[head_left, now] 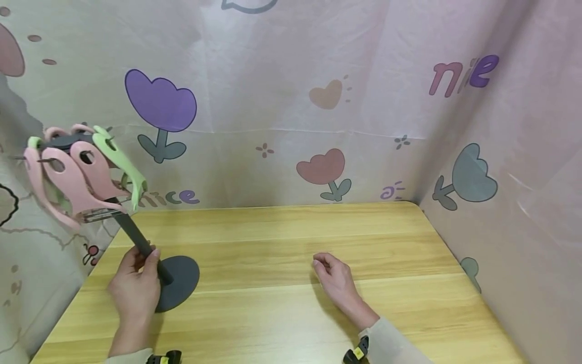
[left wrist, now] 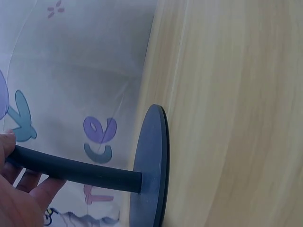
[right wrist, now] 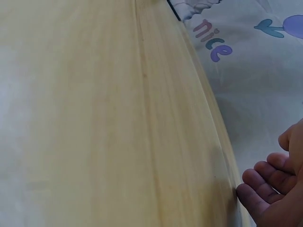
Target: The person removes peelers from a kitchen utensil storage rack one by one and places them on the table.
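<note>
On the left of the head view, my left hand (head_left: 136,290) grips the dark grey pole of a stand (head_left: 131,231) low down, just above its round base (head_left: 183,283). Around the stand's top hang several pink plastic pieces (head_left: 65,174) and green pieces (head_left: 122,157), each with a hole through which a thin dark peg shows. Thin metal rods run near their lower ends. The left wrist view shows fingers around the pole and the base (left wrist: 150,161) at the table. My right hand (head_left: 337,282) hovers or rests over the table, fingers loosely curled, holding nothing.
A light wood table (head_left: 254,253) has a rounded far right corner. Printed curtains (head_left: 254,111) stand behind it and along both sides, close to its edges. Dark straps with devices (head_left: 356,351) sit on both wrists.
</note>
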### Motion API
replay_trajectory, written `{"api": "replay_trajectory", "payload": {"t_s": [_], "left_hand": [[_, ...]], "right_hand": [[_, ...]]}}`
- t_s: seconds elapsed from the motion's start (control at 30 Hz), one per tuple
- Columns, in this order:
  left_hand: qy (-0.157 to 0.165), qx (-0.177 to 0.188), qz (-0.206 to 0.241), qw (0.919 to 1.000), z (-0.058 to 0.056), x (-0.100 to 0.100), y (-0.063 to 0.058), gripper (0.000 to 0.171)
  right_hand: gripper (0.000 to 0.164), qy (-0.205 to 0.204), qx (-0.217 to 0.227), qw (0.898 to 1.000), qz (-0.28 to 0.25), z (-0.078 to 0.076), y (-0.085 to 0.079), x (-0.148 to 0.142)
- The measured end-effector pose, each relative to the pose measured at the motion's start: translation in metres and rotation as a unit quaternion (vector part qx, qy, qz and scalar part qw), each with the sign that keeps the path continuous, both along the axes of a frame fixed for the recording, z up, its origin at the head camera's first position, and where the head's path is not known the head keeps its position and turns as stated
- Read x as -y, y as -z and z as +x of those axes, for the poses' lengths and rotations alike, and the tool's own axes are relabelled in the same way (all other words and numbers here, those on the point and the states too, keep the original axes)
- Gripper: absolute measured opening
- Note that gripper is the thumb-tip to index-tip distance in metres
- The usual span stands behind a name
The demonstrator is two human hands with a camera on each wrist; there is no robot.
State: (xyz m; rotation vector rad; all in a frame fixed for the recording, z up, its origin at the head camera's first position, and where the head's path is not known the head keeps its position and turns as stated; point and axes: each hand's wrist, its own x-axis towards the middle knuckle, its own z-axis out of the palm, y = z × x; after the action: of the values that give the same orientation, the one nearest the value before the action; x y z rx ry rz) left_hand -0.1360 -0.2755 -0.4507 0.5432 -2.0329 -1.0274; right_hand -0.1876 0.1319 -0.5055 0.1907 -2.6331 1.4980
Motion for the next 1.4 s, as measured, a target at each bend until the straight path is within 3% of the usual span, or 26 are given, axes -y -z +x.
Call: {"api": "replay_trajectory", "payload": {"t_s": [0.6,0.87,1.03,1.23,1.4], "left_hand": [[0.105,-0.016,-0.020,0.9941,-0.028,-0.040,0.002,0.023],[0.171,-0.004,-0.032,0.9848,-0.039,-0.037,-0.001,0.025],[0.242,0.024,-0.038,0.9692,-0.043,-0.029,-0.008,0.031],[0.356,0.045,-0.013,0.9335,-0.046,-0.024,-0.017,0.038],[0.383,0.045,0.004,0.9228,-0.049,-0.029,-0.020,0.038]], "right_hand": [[0.027,-0.005,0.002,1.000,-0.007,0.001,0.001,-0.004],[0.028,-0.003,0.001,1.000,-0.004,0.001,0.002,-0.005],[0.028,-0.001,-0.002,1.000,-0.001,0.001,0.003,-0.007],[0.028,-0.003,0.001,1.000,-0.005,0.003,0.004,-0.006],[0.029,-0.001,0.008,1.000,-0.007,0.004,0.003,-0.006]]}}
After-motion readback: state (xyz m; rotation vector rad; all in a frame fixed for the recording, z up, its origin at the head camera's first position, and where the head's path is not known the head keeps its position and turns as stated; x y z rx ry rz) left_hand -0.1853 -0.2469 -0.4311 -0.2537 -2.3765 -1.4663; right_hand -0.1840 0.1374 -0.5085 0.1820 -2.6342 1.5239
